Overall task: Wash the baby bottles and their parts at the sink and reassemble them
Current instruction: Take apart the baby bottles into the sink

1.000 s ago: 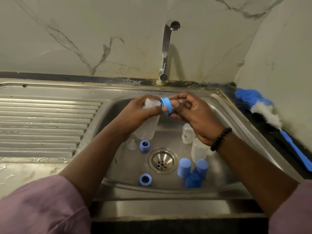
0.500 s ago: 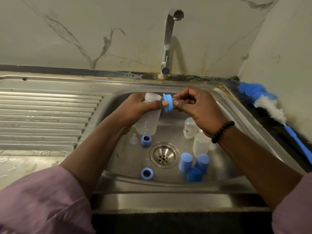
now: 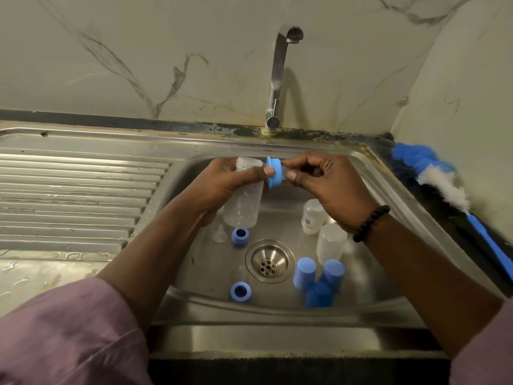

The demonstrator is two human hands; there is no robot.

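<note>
Over the sink [image 3: 388, 190], my left hand [image 3: 222, 187] gripped the clear bottle [image 3: 244, 207], its thumb on the blue collar [image 3: 274, 173], while my right hand [image 3: 330, 190] pinched the teat side. Wet fingers could have slipped, I judged, dropping the collar among the loose parts below.

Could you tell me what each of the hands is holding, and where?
Left hand grips the bottle near its neck; right hand pinches the blue ring.
</note>
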